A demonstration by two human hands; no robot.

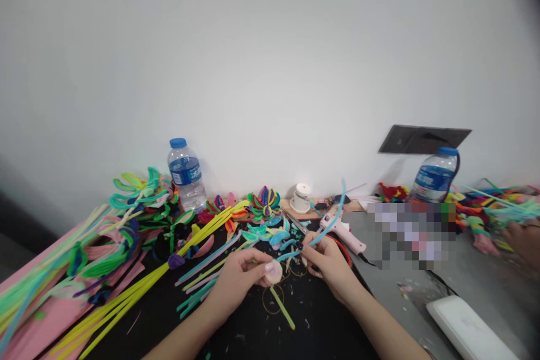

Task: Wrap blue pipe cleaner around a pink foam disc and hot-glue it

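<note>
My left hand [240, 281] pinches a small round cream-and-lilac piece [274, 273] between thumb and fingertips, above the black work surface. A yellow-green pipe cleaner [283, 308] sticks out below it toward me. My right hand [327, 264] is closed on a light-blue pipe cleaner [333, 224]. One end of that blue strip reaches the edge of the round piece; the other curves up past my right fingers. Whether the two are joined cannot be seen. Just beyond my hands lie blue and teal pipe-cleaner loops [270, 234] and scissors [296, 223].
A pink glue gun [343, 232] lies right of centre. Yellow pipe cleaners [139, 281] and finished flowers [265, 203] spread leftward. Water bottles [185, 174] stand near the wall, with a white spool [301, 198] between. A white device [468, 326] and another person's hand [525, 239] are at right.
</note>
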